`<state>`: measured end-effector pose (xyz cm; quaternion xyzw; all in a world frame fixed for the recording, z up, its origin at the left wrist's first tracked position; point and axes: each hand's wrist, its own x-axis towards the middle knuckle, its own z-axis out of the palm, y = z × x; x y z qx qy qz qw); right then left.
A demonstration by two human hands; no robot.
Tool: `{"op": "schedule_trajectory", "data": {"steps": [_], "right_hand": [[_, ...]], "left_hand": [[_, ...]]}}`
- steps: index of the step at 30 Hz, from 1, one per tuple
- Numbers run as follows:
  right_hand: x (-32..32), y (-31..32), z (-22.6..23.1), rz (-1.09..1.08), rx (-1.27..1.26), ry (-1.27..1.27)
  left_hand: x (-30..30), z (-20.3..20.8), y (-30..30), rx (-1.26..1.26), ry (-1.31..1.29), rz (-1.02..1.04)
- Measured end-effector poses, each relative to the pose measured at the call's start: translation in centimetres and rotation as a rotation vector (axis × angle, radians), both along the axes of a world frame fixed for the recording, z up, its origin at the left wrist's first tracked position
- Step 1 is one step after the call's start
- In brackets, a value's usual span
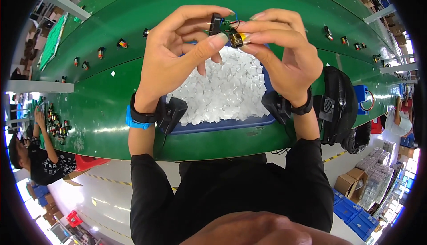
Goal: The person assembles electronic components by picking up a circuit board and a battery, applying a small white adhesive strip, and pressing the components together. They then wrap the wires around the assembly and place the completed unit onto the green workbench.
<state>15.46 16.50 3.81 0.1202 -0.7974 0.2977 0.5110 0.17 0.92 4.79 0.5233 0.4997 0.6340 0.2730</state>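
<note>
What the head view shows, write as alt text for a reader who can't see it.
A person's left hand holds a small black part and the right hand a gold-and-black cylinder, with thin wires between them. Below is a blue tray of small white squares on a green workbench.

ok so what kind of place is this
Probably a factory assembly floor: a long green workbench has small orange-and-black parts scattered along it, another person is at its left, and blue crates stand on the floor behind at the right.
</note>
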Motion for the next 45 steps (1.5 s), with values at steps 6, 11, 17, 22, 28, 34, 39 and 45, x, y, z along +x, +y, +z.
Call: {"op": "schedule_trajectory", "data": {"steps": [6, 11, 17, 22, 28, 34, 39, 45], "right_hand": [[0.8, -0.4, 0.5, -0.157, 0.187, -0.033], [0.6, -0.7, 0.2, -0.194, 0.281, -0.025], [0.1, -0.7, -0.6, -0.244, 0.256, -0.022], [0.8, 0.0, 0.1, -0.247, 0.211, -0.113], [0.8, -0.1, 0.7, -0.229, 0.289, -0.063], [1.6, 0.0, 0.4, -0.22, -0.035, -0.078], [1.0, -0.9, 0.1, -0.079, -0.331, -0.31], [1.0, -1.4, 0.0, -0.084, -0.245, -0.193]], "left_hand": [[1.1, 0.1, 0.2, -0.073, -0.283, -0.024], [1.6, -0.2, 0.5, -0.091, -0.381, -0.008], [1.4, -0.7, 0.5, -0.18, -0.135, 0.047], [0.8, -0.1, 0.1, -0.205, -0.225, -0.104], [0.9, -1.1, 0.7, -0.204, -0.255, -0.17], [0.6, -0.8, 1.0, -0.007, -0.247, -0.097], [1.0, -1.6, 1.3, 0.052, -0.168, -0.066], [0.7, -2.3, 1.5, 0.143, -0.054, -0.051]]}}
